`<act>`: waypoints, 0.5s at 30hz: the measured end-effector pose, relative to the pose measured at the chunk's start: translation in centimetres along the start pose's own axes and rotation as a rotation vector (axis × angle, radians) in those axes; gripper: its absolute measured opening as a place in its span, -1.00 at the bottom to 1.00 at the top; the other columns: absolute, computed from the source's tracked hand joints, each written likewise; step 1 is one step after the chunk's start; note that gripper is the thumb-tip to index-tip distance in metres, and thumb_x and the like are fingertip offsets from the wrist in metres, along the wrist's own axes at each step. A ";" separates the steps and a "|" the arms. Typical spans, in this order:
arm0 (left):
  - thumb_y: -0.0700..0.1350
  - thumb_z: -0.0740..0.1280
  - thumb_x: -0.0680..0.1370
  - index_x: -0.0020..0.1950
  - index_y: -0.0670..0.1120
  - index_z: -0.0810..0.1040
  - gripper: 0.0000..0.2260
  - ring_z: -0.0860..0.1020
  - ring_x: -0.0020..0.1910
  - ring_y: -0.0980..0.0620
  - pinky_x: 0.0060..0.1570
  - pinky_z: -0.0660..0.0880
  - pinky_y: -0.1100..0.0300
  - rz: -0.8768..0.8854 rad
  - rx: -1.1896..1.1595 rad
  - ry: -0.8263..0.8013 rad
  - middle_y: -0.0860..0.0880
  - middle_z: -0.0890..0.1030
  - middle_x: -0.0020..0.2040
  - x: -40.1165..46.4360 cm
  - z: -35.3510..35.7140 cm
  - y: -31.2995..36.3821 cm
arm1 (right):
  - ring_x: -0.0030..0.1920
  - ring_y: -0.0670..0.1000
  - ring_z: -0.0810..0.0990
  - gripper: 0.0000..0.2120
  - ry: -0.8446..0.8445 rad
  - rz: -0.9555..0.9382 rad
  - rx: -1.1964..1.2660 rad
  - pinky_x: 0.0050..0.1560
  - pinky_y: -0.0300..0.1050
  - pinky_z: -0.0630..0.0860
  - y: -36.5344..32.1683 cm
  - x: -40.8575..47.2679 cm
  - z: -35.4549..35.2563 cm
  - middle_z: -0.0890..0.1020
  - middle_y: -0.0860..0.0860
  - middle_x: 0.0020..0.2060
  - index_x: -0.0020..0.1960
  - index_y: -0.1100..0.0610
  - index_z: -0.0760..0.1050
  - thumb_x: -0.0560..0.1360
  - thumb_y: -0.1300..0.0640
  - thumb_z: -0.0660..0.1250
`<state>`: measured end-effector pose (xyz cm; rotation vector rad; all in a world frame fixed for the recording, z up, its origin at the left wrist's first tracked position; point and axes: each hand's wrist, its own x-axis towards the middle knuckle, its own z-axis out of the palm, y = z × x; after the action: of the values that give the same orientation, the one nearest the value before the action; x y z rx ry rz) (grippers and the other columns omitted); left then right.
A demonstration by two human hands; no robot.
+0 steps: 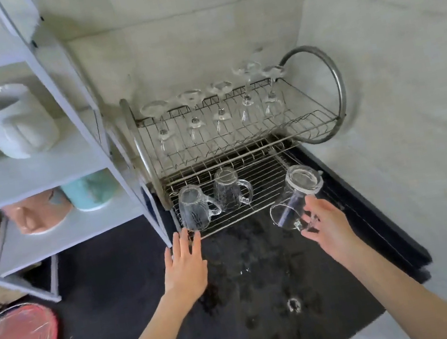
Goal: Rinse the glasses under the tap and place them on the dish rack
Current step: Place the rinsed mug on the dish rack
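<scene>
Clear glass fills our right hand (pixel 327 228): we hold a handled glass mug (pixel 296 201) upside down by its rim end, fingers curled round it, base tilted toward the dish rack (pixel 324 118). It hangs just beside the lower tier's right front corner, above the wet black counter (pixel 260 282). Our left hand (pixel 184 266) lies flat, fingers straight, fingertips near the leftmost of two inverted mugs (pixel 193 210) on the lower tier. Five stemmed glasses (pixel 220 110) stand inverted on the upper tier.

Five stemmed glasses (pixel 195 120), three glass mugs (pixel 195 210), two hands (pixel 185 268).
</scene>
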<state>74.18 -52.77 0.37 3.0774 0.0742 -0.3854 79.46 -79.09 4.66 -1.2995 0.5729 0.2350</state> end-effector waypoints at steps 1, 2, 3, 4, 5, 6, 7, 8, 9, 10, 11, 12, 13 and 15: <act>-0.01 0.02 0.65 0.53 -0.11 -0.24 -0.43 -0.19 0.52 -0.15 0.46 -0.07 -0.06 -0.030 -0.001 -0.011 -0.15 -0.19 0.54 0.5 0.3 0.1 | 0.22 0.14 0.49 -0.88 -0.022 -0.024 -0.022 0.35 0.22 0.30 -0.3 1.2 0.3 0.55 0.17 0.04 -0.11 0.11 0.47 0.56 0.08 0.27; -0.01 0.01 0.65 0.52 -0.11 -0.26 -0.43 -0.20 0.52 -0.15 0.46 -0.08 -0.06 -0.060 -0.013 -0.020 -0.14 -0.20 0.54 0.9 0.7 0.2 | 0.17 0.07 0.50 -0.90 -0.050 -0.044 -0.048 0.36 0.17 0.30 -0.6 2.3 0.5 0.55 0.07 -0.03 -0.10 0.10 0.48 0.56 0.09 0.27; -0.01 0.01 0.65 0.52 -0.12 -0.26 -0.42 -0.21 0.52 -0.14 0.47 -0.08 -0.06 -0.087 -0.028 -0.033 -0.14 -0.22 0.54 1.3 1.0 0.4 | 0.13 0.01 0.50 -0.92 -0.076 -0.061 -0.076 0.37 0.13 0.31 -0.8 3.5 0.7 0.55 0.01 -0.05 -0.08 0.08 0.49 0.55 0.10 0.27; -0.01 0.02 0.65 0.52 -0.13 -0.26 -0.42 -0.22 0.52 -0.12 0.47 -0.07 -0.05 -0.114 -0.035 -0.048 -0.13 -0.23 0.54 1.5 1.3 0.6 | 0.10 -0.03 0.50 -0.93 -0.100 -0.071 -0.115 0.36 0.08 0.32 -1.2 4.5 1.0 0.55 -0.03 -0.05 -0.08 0.07 0.50 0.55 0.10 0.27; 0.00 0.02 0.64 0.52 -0.15 -0.26 -0.41 -0.22 0.52 -0.11 0.47 -0.05 -0.04 -0.137 -0.033 -0.064 -0.13 -0.25 0.53 1.5 1.5 0.9 | 0.10 -0.05 0.49 -0.93 -0.123 -0.086 -0.156 0.35 0.04 0.33 -1.5 5.6 1.2 0.55 -0.05 -0.05 -0.09 0.04 0.51 0.55 0.10 0.27; 0.01 0.04 0.64 0.52 -0.15 -0.26 -0.39 -0.21 0.52 -0.10 0.48 -0.04 -0.03 -0.156 -0.035 -0.066 -0.13 -0.26 0.53 1.6 1.8 1.1 | 0.10 -0.06 0.49 -0.93 -0.146 -0.099 -0.200 0.33 0.01 0.34 -1.8 6.6 1.6 0.55 -0.07 -0.05 -0.09 0.02 0.52 0.55 0.10 0.27; 0.01 0.05 0.63 0.51 -0.16 -0.27 -0.37 -0.21 0.52 -0.09 0.48 -0.04 -0.03 -0.175 -0.042 -0.065 -0.13 -0.26 0.53 1.7 2.0 1.4 | 0.09 -0.07 0.49 -0.92 -0.176 -0.111 -0.236 0.30 -0.02 0.34 -2.0 7.7 2.0 0.56 -0.09 -0.06 -0.10 0.00 0.52 0.55 0.09 0.27; 0.01 0.08 0.63 0.51 -0.16 -0.28 -0.35 -0.18 0.52 -0.08 0.47 -0.03 -0.02 -0.197 -0.052 -0.052 -0.13 -0.24 0.53 1.7 2.4 1.5 | 0.08 -0.08 0.49 -0.91 -0.203 -0.114 -0.272 0.28 -0.03 0.35 -2.3 8.6 2.4 0.56 -0.11 -0.07 -0.11 -0.02 0.52 0.55 0.09 0.27; 0.00 0.13 0.61 0.51 -0.17 -0.26 -0.33 -0.13 0.53 -0.09 0.47 0.01 -0.03 -0.213 -0.058 -0.027 -0.13 -0.18 0.54 1.7 2.7 1.7 | 0.08 -0.08 0.49 -0.90 -0.228 -0.111 -0.297 0.25 -0.05 0.34 -2.5 9.5 2.9 0.56 -0.12 -0.08 -0.12 -0.03 0.51 0.55 0.08 0.26; -0.01 0.23 0.57 0.51 -0.19 -0.17 -0.29 -0.01 0.53 -0.11 0.45 0.11 -0.06 -0.225 -0.056 0.004 -0.15 -0.04 0.55 1.7 2.7 1.9 | 0.08 -0.07 0.48 -0.90 -0.245 -0.101 -0.319 0.25 -0.05 0.34 -2.6 10.3 3.3 0.56 -0.12 -0.07 -0.12 -0.04 0.50 0.55 0.08 0.26; -0.03 0.36 0.48 0.50 -0.24 0.00 -0.24 0.17 0.49 -0.13 0.37 0.27 -0.10 -0.238 -0.061 0.015 -0.19 0.15 0.51 1.8 2.8 1.8 | 0.10 -0.06 0.48 -0.90 -0.262 -0.095 -0.329 0.25 -0.04 0.33 -2.6 11.1 3.5 0.56 -0.12 -0.07 -0.13 -0.03 0.50 0.56 0.08 0.26; -0.06 0.48 0.36 0.45 -0.28 0.19 -0.21 0.33 0.40 -0.16 0.25 0.40 -0.12 -0.247 -0.073 0.041 -0.21 0.33 0.43 1.8 3.0 1.8 | 0.10 -0.06 0.48 -0.90 -0.277 -0.077 -0.338 0.26 -0.03 0.33 -2.6 11.6 3.8 0.56 -0.11 -0.07 -0.13 -0.03 0.50 0.56 0.08 0.26; -0.09 0.55 0.26 0.39 -0.30 0.33 -0.22 0.43 0.33 -0.17 0.16 0.46 -0.14 -0.253 -0.069 0.067 -0.21 0.44 0.36 1.9 3.4 1.7 | 0.10 -0.05 0.48 -0.89 -0.289 -0.070 -0.352 0.27 -0.02 0.33 -2.4 12.3 4.0 0.56 -0.10 -0.07 -0.13 -0.03 0.50 0.56 0.08 0.26; -0.13 0.54 0.27 0.36 -0.30 0.38 -0.28 0.44 0.32 -0.17 0.16 0.45 -0.12 -0.274 -0.086 0.094 -0.21 0.47 0.33 2.1 3.8 1.9 | 0.12 -0.04 0.48 -0.90 -0.309 -0.068 -0.386 0.28 -0.02 0.33 -2.0 13.1 4.1 0.57 -0.09 -0.04 -0.13 -0.04 0.50 0.56 0.07 0.27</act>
<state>75.42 -54.72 -3.73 3.0027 0.5051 -0.2379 92.53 -77.74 0.13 -1.6130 0.2231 0.4980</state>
